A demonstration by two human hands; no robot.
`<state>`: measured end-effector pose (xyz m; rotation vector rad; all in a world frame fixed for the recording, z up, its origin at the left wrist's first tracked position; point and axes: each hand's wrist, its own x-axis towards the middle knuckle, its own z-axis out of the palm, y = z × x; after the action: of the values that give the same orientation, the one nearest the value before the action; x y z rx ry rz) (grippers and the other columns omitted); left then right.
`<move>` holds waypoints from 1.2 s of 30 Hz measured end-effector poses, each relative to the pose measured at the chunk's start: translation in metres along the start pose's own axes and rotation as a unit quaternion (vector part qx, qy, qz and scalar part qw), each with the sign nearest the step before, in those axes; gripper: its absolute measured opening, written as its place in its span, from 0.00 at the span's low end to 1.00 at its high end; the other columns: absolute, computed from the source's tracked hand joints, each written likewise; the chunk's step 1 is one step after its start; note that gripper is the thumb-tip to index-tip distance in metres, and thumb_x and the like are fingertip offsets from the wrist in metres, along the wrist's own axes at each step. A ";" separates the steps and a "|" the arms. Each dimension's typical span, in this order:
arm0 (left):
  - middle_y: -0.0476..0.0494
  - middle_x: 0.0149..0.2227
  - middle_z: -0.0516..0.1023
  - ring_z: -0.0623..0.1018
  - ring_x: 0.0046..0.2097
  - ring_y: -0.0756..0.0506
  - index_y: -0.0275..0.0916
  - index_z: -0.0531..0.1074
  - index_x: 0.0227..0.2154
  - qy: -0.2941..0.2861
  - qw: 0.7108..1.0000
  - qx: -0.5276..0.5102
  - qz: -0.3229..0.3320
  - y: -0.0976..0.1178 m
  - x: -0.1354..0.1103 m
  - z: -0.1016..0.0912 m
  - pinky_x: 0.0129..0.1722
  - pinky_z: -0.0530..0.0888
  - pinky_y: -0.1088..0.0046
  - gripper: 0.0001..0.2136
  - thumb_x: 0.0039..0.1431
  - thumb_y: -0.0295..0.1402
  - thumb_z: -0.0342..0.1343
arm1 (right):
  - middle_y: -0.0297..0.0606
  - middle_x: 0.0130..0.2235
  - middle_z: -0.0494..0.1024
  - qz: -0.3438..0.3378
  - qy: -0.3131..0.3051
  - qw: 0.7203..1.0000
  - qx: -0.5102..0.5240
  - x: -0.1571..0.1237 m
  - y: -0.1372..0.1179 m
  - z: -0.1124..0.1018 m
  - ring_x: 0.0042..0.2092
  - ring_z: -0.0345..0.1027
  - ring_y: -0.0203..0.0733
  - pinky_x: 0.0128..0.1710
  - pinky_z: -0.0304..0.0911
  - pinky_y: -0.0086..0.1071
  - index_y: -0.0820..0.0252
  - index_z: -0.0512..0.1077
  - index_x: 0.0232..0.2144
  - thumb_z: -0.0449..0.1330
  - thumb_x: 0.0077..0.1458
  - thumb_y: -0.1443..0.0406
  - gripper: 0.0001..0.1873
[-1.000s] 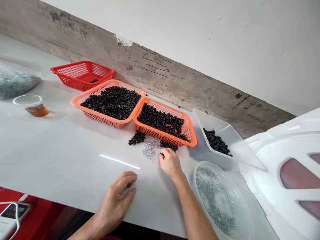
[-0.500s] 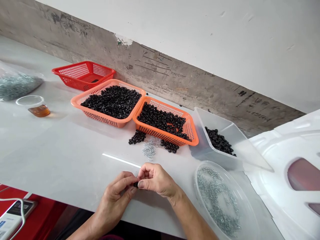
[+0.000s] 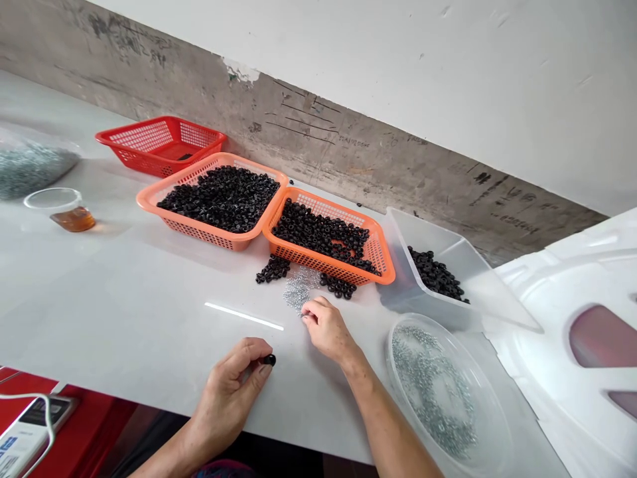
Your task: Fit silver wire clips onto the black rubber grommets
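Observation:
My left hand rests on the white table near its front edge and pinches one small black ring between thumb and forefinger. My right hand reaches to the near edge of a little heap of silver metal pieces, its fingertips pinched together at the heap. What they hold, if anything, is too small to see. Two small piles of loose black rings lie just beyond, in front of an orange basket of black rings.
A second orange basket full of black rings and a red basket stand further left. A clear tub with black rings and a round clear bowl of silver pieces are on the right. A cup of amber liquid stands at left.
The hands met half a second ago and the black ring passed to my left hand. My right hand has since moved away to the silver heap.

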<state>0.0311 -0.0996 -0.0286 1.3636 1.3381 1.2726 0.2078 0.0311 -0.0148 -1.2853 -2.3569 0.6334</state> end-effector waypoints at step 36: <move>0.48 0.35 0.76 0.73 0.37 0.48 0.41 0.72 0.36 -0.032 0.997 -0.048 -0.050 0.009 0.002 -0.001 0.36 0.69 0.74 0.07 0.57 0.28 0.51 | 0.28 0.25 0.65 -0.015 -0.220 0.958 0.185 -0.021 -0.065 -0.021 0.28 0.56 0.30 0.29 0.53 0.24 0.60 0.65 0.26 0.54 0.53 0.69 0.04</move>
<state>0.0310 -0.0987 -0.0192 1.2463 1.2685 1.2009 0.1853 -0.0140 0.0363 -1.0145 -2.4147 1.3981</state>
